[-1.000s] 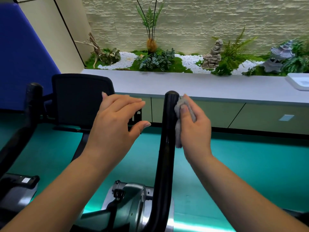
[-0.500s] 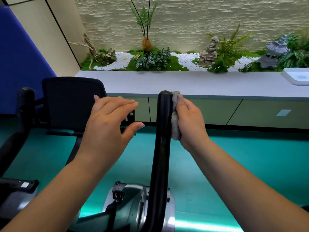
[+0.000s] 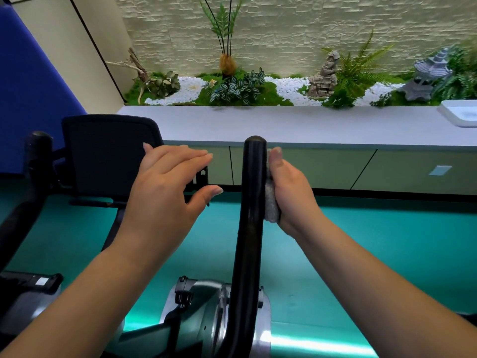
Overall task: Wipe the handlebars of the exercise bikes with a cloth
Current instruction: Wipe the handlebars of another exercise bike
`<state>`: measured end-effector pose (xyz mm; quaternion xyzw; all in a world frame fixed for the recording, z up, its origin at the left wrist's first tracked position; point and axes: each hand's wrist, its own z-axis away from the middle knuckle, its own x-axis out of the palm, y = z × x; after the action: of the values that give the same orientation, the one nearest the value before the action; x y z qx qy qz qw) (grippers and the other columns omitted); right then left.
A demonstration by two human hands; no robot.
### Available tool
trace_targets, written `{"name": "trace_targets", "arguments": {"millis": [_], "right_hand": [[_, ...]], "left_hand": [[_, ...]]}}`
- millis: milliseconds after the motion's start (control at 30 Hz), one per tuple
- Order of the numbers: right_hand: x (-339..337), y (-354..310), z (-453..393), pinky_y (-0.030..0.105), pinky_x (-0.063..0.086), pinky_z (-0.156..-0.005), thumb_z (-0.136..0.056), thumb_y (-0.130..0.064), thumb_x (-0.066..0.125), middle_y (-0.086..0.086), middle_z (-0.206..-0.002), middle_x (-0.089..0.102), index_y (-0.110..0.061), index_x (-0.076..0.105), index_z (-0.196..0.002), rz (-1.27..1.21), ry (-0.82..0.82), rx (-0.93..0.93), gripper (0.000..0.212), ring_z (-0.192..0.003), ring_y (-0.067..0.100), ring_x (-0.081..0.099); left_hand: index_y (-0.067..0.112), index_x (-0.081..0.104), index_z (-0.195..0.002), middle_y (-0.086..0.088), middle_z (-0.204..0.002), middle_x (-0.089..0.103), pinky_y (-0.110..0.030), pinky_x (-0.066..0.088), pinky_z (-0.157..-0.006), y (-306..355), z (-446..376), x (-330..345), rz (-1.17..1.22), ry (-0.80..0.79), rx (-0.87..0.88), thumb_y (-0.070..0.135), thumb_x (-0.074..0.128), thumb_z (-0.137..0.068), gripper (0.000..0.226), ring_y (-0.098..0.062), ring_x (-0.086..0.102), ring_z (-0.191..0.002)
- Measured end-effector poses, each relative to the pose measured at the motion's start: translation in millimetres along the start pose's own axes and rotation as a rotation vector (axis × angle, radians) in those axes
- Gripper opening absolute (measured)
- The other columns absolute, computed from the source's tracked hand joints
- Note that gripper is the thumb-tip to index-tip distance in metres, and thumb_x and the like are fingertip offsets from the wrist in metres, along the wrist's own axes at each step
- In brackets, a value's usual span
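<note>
While the right hand [image 3: 291,187] presses the grey cloth [image 3: 271,205] against the right side of the black handlebar [image 3: 251,192], the contact zone now sits at the top of the bar, with the fingertips just below the rounded end cap. One second ago the cloth hung lower along the bar and more of it showed in front of the palm; it is now bunched between palm and bar, and only its lower end and a small part near the fingertips remain visible. The right hand's fingers curl around the cloth and clamp it to the bar.

The left hand [image 3: 167,192] has not changed its posture: fingers straight and slightly spread, thumb held apart, holding nothing. It hovers to the left of the bar, in front of the black console panel [image 3: 108,153], and does not touch the bar.

Judgement: the stroke has travelled upward and reached the end of this bar, so the upper right face is probably covered. The left face and the lower length of the bar likely remain to be wiped, as does the second handlebar [image 3: 36,161] at the far left. The grey bench [image 3: 322,125] behind carries a white tray [image 3: 462,115] at its right end.
</note>
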<state>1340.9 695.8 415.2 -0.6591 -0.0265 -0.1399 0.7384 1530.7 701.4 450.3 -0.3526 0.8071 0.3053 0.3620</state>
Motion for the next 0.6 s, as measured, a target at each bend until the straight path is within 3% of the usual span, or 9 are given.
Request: {"name": "trace_targets", "arguments": {"millis": [233, 333, 467, 600], "right_hand": [[-2.1, 35.6, 31.9, 0.034, 0.05, -0.06, -0.095, -0.046, 0.041, 0.007, -0.069, 0.062, -0.014, 0.066, -0.089, -0.073, 0.001, 0.094, 0.04, -0.061, 0.021, 0.057], [-1.3, 21.3, 17.0, 0.038, 0.052, -0.07, -0.098, -0.04, 0.042, 0.004, -0.073, 0.064, -0.011, 0.066, -0.093, -0.012, 0.046, -0.004, 0.038, -0.067, 0.017, 0.06], [-0.5, 3.5, 5.5, 0.034, 0.055, -0.074, -0.099, -0.032, 0.045, -0.003, -0.08, 0.069, -0.009, 0.066, -0.107, -0.005, 0.056, -0.103, 0.032, -0.073, 0.01, 0.064], [-3.8, 28.2, 34.5, 0.032, 0.055, -0.076, -0.095, -0.028, 0.054, -0.006, -0.082, 0.072, -0.021, 0.067, -0.115, 0.025, 0.079, -0.099, 0.026, -0.074, 0.007, 0.065]], "left_hand": [[0.01, 0.068, -0.114, -0.002, -0.112, 0.066, -0.05, 0.03, -0.11, -0.9, 0.1, 0.6, 0.016, 0.01, 0.007, 0.04, 0.064, -0.078, 0.048, -0.026, 0.054, -0.111], [0.01, 0.067, -0.115, -0.002, -0.112, 0.066, -0.051, 0.03, -0.109, 0.2, -0.1, 0.3, 0.02, 0.009, 0.002, 0.041, 0.063, -0.078, 0.048, -0.023, 0.051, -0.112], [0.01, 0.067, -0.115, -0.002, -0.112, 0.066, -0.055, 0.033, -0.106, 0.0, 0.0, 0.2, 0.017, 0.001, -0.003, 0.042, 0.062, -0.078, 0.049, -0.022, 0.051, -0.112], [0.01, 0.068, -0.115, -0.002, -0.111, 0.066, -0.058, 0.032, -0.105, 0.1, 0.1, 0.7, 0.016, 0.012, -0.009, 0.041, 0.063, -0.078, 0.048, -0.023, 0.051, -0.112]]}}
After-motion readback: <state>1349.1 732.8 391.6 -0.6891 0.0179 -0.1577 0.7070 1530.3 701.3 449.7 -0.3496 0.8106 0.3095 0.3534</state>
